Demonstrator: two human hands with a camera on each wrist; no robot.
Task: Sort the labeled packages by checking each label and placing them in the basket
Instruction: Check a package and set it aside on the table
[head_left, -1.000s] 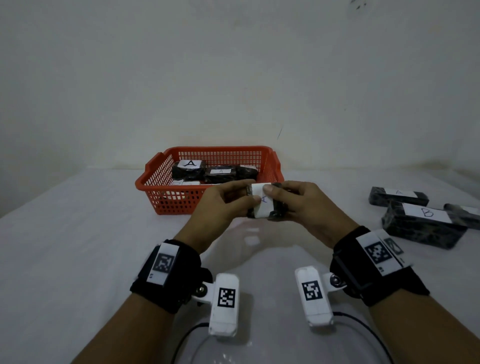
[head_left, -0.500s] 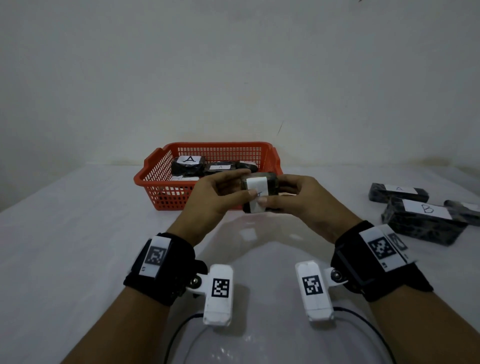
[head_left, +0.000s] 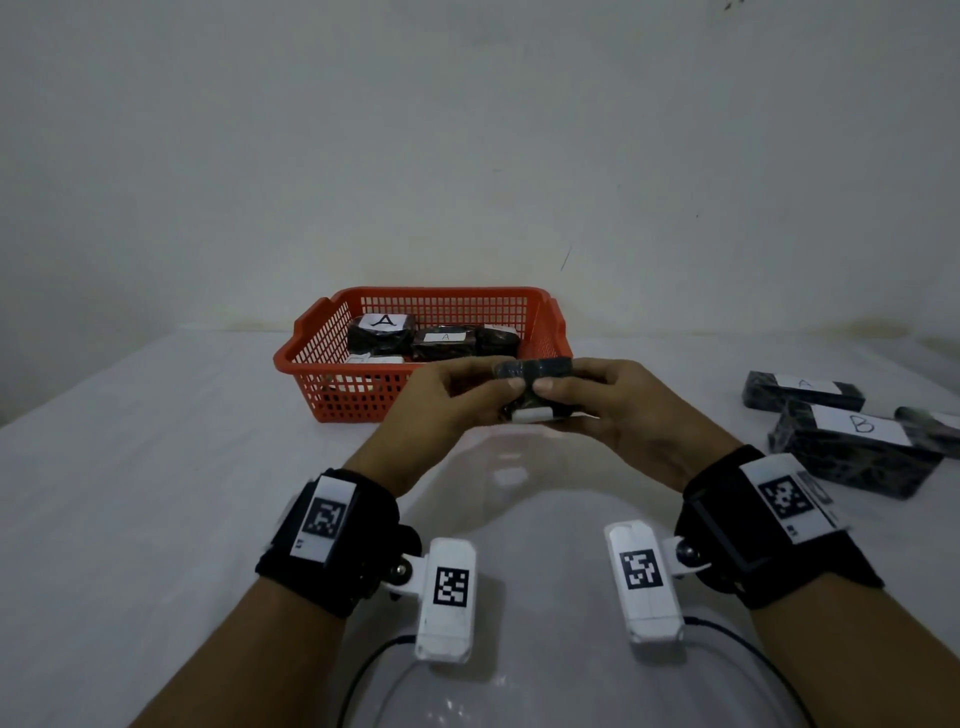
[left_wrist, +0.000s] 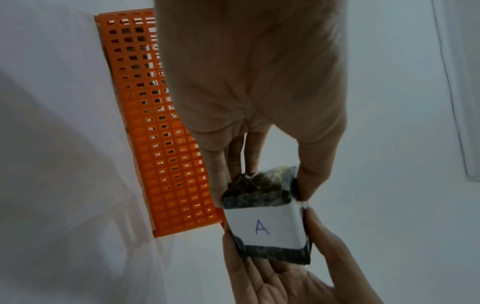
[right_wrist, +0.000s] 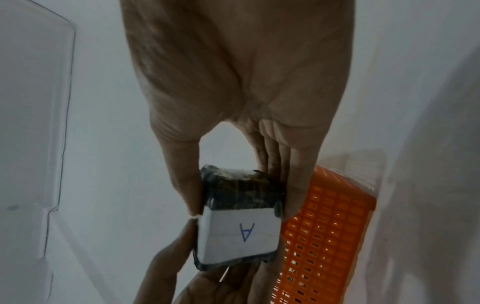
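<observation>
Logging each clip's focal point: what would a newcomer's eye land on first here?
First, the small dark package held up between the left hand and right hand at the centre, its white label reading A in the wrist views. Next, the orange basket just behind, already holding A-labelled packages. At the right, a B-labelled package lies on the table.

Both forearms are reaching up from the bottom corners of the head view, converging at mid-frame. The left hand (head_left: 447, 400) and the right hand (head_left: 618, 405) are meeting there, thumbs nearly tip to tip, each pinching one end of the small package (head_left: 535, 389) between thumb and fingers (left_wrist: 223, 172). Both wrists are wearing black straps, with white marker blocks hanging below them.
</observation>
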